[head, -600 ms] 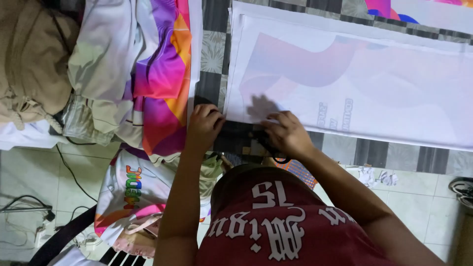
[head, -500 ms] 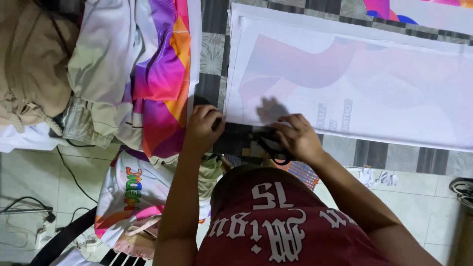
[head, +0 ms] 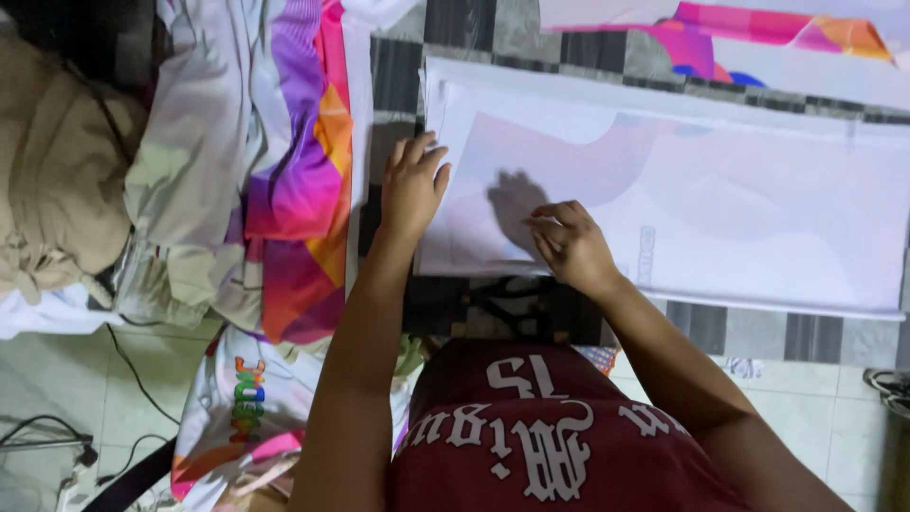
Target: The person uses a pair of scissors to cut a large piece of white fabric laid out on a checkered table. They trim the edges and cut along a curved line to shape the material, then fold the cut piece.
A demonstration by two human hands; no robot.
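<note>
Left hand (head: pixel 413 190) flat, fingers spread, at 9 o'clock corner of pale printed sheet stack (head: pixel 682 199) on checkered desk (head: pixel 474 38). Right hand (head: pixel 569 245) fingers curled together on 6 o'clock edge. Risk: uneven pressure skews layers.

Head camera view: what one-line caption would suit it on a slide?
Both hands, left hand and right hand, press flat on a pale printed sheet beside colourful fabric.

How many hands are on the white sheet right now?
2. The left hand rests flat on the white sheet at its left edge; the right hand presses near its lower edge, fingers curled.
</note>
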